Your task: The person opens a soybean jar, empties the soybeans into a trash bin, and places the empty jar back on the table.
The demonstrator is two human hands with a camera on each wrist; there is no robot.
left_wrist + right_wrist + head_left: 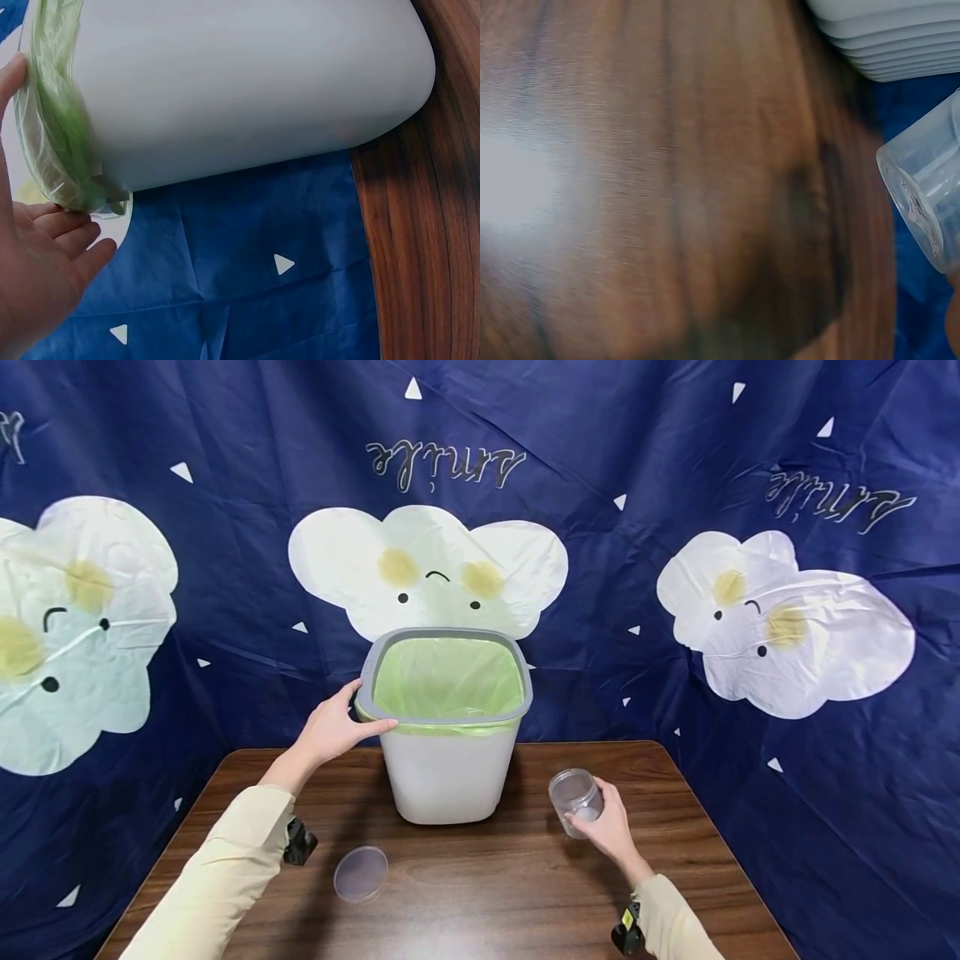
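Observation:
A grey-white trash bin (450, 777) with a grey rim (531, 693) and a light green liner bag (448, 677) stands upright toward the back of the table. My left hand (333, 727) spans its near-left corner, thumb along the front rim and fingers at the left side. In the left wrist view, those fingers (71, 232) touch the bagged edge, spread and mostly straight. My right hand (606, 822) grips a clear plastic jar (576, 792), lidless and slightly tilted, to the right of the bin. Printed marks show on the jar's base (922, 214) in the right wrist view.
A round clear lid (361, 874) lies flat on the brown wooden table (480, 893), nearer me and left of the bin. Behind and beside the table hangs a dark blue curtain (600, 460) with white clouds. Each wrist bears a small black camera (300, 842).

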